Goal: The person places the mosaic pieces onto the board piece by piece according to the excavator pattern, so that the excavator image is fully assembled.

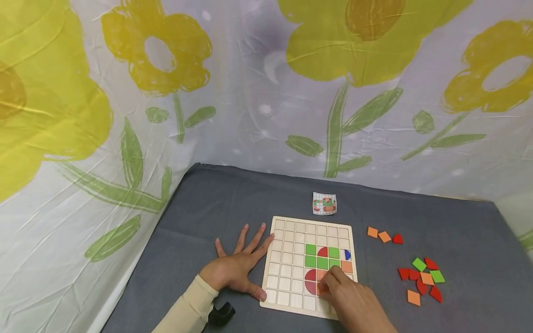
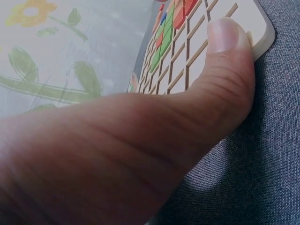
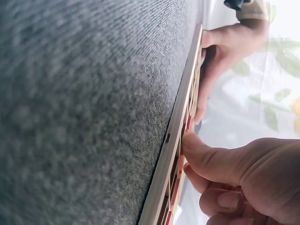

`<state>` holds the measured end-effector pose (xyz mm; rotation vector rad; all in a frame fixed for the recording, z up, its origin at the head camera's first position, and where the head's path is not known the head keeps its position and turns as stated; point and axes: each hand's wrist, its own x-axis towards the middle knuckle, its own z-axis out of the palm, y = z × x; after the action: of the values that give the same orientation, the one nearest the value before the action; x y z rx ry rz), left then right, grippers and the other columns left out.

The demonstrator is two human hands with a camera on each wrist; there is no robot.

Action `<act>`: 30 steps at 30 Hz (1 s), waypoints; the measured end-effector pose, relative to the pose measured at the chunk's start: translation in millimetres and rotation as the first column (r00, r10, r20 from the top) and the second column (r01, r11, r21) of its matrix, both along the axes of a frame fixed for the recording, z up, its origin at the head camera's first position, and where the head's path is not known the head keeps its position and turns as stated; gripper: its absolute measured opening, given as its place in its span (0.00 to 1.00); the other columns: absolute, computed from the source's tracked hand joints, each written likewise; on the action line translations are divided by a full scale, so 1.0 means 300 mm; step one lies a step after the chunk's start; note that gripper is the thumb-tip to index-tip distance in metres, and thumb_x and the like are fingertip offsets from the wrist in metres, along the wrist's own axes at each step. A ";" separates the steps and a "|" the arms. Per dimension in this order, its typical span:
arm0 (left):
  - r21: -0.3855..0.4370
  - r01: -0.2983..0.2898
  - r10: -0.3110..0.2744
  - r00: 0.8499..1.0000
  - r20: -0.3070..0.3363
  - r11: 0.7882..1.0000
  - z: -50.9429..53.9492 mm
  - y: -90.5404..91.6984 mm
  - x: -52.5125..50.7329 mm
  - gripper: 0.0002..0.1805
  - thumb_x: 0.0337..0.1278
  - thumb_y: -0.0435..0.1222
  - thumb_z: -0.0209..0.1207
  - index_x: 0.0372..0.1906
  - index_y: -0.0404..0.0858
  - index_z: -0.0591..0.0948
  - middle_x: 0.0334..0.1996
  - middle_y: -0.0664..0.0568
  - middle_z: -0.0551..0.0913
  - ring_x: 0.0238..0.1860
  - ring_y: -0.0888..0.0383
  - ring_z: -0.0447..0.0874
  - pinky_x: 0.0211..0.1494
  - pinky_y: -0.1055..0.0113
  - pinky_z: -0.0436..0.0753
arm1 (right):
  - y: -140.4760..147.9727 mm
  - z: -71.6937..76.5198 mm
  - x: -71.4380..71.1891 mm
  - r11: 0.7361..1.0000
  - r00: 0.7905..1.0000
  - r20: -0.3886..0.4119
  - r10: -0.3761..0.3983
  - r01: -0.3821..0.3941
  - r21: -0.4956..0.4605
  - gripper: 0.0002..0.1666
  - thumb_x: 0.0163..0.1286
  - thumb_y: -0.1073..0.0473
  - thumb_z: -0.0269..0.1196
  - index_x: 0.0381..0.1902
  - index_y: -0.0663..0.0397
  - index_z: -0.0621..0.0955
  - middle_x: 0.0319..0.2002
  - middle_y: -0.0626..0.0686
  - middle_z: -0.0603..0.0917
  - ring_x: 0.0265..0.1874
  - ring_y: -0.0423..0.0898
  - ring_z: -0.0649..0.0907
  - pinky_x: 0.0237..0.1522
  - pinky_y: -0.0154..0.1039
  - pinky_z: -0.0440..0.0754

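A wooden grid board (image 1: 297, 273) lies on the dark cloth, with green squares (image 1: 310, 262), red quarter pieces (image 1: 310, 287) and orange squares (image 1: 346, 267) in its cells. My left hand (image 1: 236, 272) is spread at the board's left side, its thumb (image 2: 225, 51) resting on the near left corner. Over the lower right part of the board, my right hand (image 1: 356, 296) has thumb and index finger curled together at an orange piece (image 1: 320, 288), partly hidden under the fingertips. The right wrist view shows that thumb (image 3: 201, 152) low against the board's pieces.
Right of the board lie loose orange, red and green pieces (image 1: 426, 278), with two orange squares and a red piece (image 1: 397, 239) farther back. A small printed pattern card (image 1: 325, 204) is behind the board. A black object (image 1: 221, 314) sits by my left wrist.
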<state>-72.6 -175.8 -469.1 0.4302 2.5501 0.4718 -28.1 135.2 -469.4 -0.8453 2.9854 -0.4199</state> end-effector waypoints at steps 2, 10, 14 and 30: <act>0.000 0.000 0.000 1.000 -0.001 1.000 -0.001 -0.001 0.002 0.78 0.32 0.70 0.77 0.87 0.64 0.40 0.86 0.61 0.26 0.84 0.41 0.16 0.60 0.09 0.25 | 0.001 -0.002 -0.001 1.000 1.000 0.003 0.002 -0.002 -0.002 0.12 0.64 0.55 0.79 0.35 0.42 0.82 0.37 0.38 0.74 0.23 0.32 0.69 0.21 0.32 0.72; -0.001 0.004 -0.004 1.000 0.010 1.000 -0.004 -0.003 0.003 0.78 0.33 0.70 0.77 0.87 0.64 0.40 0.86 0.61 0.25 0.84 0.42 0.15 0.60 0.10 0.25 | 0.045 0.002 -0.012 0.996 0.999 0.029 -0.020 0.023 -0.082 0.12 0.63 0.54 0.79 0.37 0.35 0.85 0.38 0.35 0.73 0.23 0.28 0.71 0.21 0.30 0.71; -0.010 0.004 -0.004 1.000 0.005 1.000 -0.006 -0.003 0.002 0.78 0.32 0.71 0.76 0.87 0.65 0.39 0.86 0.62 0.25 0.84 0.42 0.15 0.60 0.10 0.25 | 0.092 0.019 -0.025 0.989 0.986 0.087 -0.144 0.147 -0.028 0.10 0.65 0.49 0.78 0.38 0.34 0.85 0.35 0.34 0.73 0.22 0.30 0.70 0.22 0.31 0.71; -0.006 -0.001 0.001 1.000 0.005 1.000 -0.003 0.001 -0.002 0.78 0.32 0.71 0.76 0.87 0.65 0.39 0.86 0.62 0.25 0.84 0.42 0.16 0.60 0.10 0.25 | 0.477 0.017 -0.053 0.902 0.890 0.146 -0.432 0.423 0.088 0.20 0.69 0.47 0.74 0.48 0.54 0.84 0.37 0.49 0.83 0.32 0.47 0.85 0.24 0.46 0.79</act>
<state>-73.1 -175.5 -470.0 0.4245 2.5462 0.4645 -43.9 278.4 -464.2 -0.1253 2.9933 -0.3865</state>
